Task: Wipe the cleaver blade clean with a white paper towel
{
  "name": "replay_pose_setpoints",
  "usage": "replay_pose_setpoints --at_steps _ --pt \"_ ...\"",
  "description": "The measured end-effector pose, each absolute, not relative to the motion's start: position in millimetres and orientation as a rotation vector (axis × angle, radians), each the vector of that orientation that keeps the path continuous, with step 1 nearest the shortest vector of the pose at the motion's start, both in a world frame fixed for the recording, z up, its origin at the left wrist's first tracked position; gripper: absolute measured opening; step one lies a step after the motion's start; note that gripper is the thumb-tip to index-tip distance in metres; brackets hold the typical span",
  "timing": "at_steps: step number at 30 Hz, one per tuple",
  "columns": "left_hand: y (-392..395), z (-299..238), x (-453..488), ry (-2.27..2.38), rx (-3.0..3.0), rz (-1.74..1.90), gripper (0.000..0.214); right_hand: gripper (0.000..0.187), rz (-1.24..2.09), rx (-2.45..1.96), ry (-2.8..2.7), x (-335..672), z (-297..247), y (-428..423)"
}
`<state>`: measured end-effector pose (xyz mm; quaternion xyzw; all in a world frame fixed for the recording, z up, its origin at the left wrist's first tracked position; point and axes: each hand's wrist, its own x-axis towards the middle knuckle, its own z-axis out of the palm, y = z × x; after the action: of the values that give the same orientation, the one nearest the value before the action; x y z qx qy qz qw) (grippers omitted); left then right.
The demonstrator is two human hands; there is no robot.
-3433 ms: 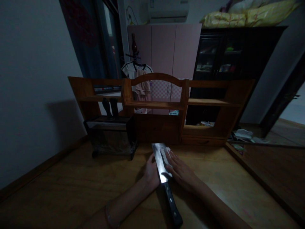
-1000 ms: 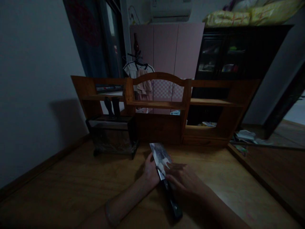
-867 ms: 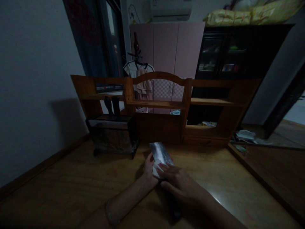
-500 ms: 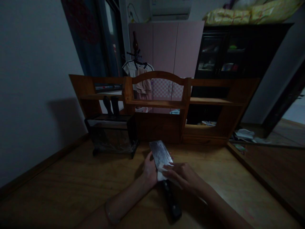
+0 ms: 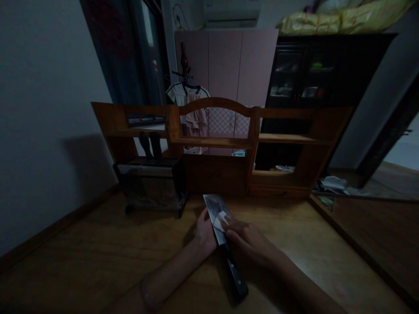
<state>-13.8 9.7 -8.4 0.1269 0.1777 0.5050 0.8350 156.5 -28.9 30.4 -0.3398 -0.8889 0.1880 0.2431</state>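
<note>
A cleaver (image 5: pixel 212 205) with a broad metal blade and a black riveted handle lies across my left hand (image 5: pixel 205 231), its handle pointing toward me. The left hand supports the blade from beneath and at its left edge; most of those fingers are hidden under the metal. My right hand (image 5: pixel 244 233) presses a folded white tissue or cloth (image 5: pixel 220 221) flat on the middle of the blade, fingertips on top of it. Behind, to the left, a knife block (image 5: pixel 149 187) with a dark frame holds two black-handled knives (image 5: pixel 150 146) upright.
The wooden tabletop (image 5: pixel 98 257) carries a wooden shelf unit (image 5: pixel 216 141) along its back edge. A wall (image 5: pixel 42 131) bounds the left side. Beyond stand a pink wardrobe (image 5: pixel 224 65), a dark cabinet (image 5: pixel 347 78) and a rack with hanging clothes (image 5: pixel 196 111).
My right hand has slid the white wipe up the blade, from near the handle to the blade's middle. The left hand and the cleaver stay nearly in place.
</note>
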Motion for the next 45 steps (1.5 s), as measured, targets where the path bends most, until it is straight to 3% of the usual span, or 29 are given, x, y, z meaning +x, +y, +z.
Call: replay_pose_setpoints --at_steps 10,15,28,34,45 --pt "15.7 -14.6 -13.8 0.424 0.194 1.072 0.047 0.043 0.717 -0.814 -2.391 144.8 34.8 -39.7" --pt "13.0 -10.6 -14.4 0.356 0.257 1.025 0.051 0.048 0.564 -0.975 -2.36 150.8 29.1 -29.1" --pt "10.1 -11.1 -16.6 0.336 0.284 1.014 0.051 0.041 0.144 -1.085 -2.471 160.3 20.0 -16.1" --pt "10.4 -8.9 -16.0 0.376 0.268 1.04 0.046 0.038 0.218 -0.994 -2.468 154.0 26.9 -26.5" --pt "9.1 -6.2 -12.0 0.381 0.238 1.053 0.052 0.051 0.388 -0.929 -2.52 146.4 28.0 -36.9"
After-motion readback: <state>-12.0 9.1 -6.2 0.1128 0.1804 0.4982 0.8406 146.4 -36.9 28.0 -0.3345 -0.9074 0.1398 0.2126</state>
